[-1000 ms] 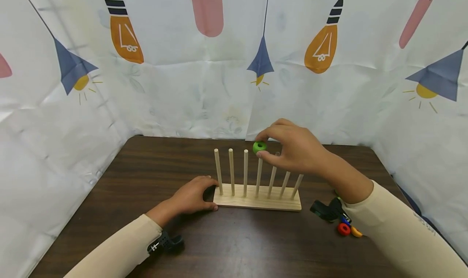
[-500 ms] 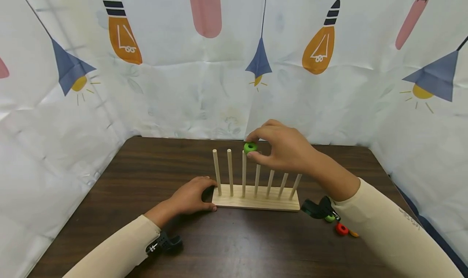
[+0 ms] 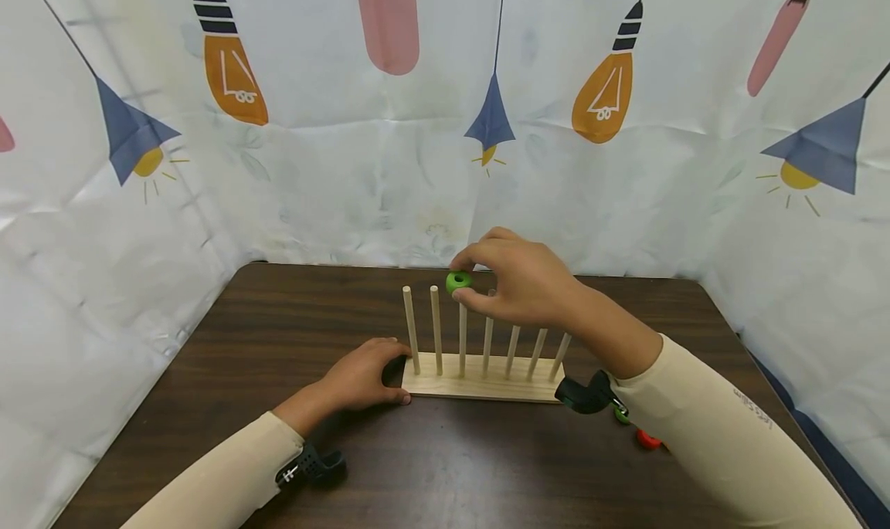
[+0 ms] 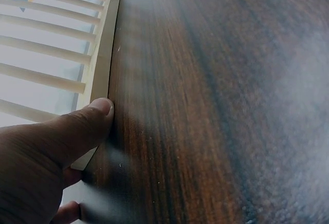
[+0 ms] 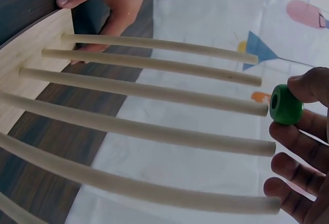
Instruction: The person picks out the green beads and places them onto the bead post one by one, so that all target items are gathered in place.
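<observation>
A: Your green ring (image 5: 292, 107) looks glossy and chunky, rounded at the sides, with a dark round hole through it.

B: You have it at the tip of the third peg (image 3: 463, 336) from your left, at that peg's 12 o'clock. I can't tell whether they touch.

A: And your right hand (image 3: 524, 278)?

B: It pinches the ring between thumb and fingertips, your forearm slanting in from 4 o'clock. Your left hand (image 3: 365, 373) grips the 9 o'clock end of the rack (image 3: 480, 389), thumb on the front edge.

A: What are your surfaces like?

B: Your sleeves (image 3: 222, 467) are plain cream. The rack is pale wood, a flat plank bearing seven slim round pegs. At its 4 o'clock lie a red piece (image 3: 647, 439) and a green piece (image 3: 622, 416), both partly hidden by your right sleeve.

A: Your counter (image 3: 459, 467) is dark brown with streaked grain. Beyond, at 12 o'clock, hangs creased white sheeting (image 3: 334, 189) printed with blue lamps (image 3: 491, 116) and orange bulbs (image 3: 602, 120).
</observation>
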A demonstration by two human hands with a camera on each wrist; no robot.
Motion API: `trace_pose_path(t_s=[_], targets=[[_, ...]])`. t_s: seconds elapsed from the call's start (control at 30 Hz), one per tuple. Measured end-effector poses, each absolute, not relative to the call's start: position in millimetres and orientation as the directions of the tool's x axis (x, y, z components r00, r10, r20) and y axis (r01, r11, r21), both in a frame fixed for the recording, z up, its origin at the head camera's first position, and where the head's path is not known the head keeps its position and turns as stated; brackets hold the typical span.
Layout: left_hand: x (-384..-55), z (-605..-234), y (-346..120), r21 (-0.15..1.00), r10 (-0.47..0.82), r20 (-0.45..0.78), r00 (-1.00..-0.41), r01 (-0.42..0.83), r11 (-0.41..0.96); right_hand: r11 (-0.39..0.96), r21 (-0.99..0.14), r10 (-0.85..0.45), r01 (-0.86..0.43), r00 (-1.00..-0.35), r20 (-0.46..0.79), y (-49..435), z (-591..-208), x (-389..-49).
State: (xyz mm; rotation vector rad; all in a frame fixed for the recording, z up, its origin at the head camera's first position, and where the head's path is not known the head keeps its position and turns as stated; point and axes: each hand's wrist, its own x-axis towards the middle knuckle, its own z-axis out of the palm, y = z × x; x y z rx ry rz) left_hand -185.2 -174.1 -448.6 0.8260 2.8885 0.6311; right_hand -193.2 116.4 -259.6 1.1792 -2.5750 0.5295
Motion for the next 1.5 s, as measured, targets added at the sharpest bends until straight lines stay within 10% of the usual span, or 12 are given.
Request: trace_pose_path(t_s=[1.5], targets=[[-184.6, -447.7, -174.6, 0.427, 0.499, 0.008, -0.867, 0.454, 0.782, 0.548, -0.278, -0.716, -0.789, -0.614, 0.332, 65.1, -260.9, -203.0]])
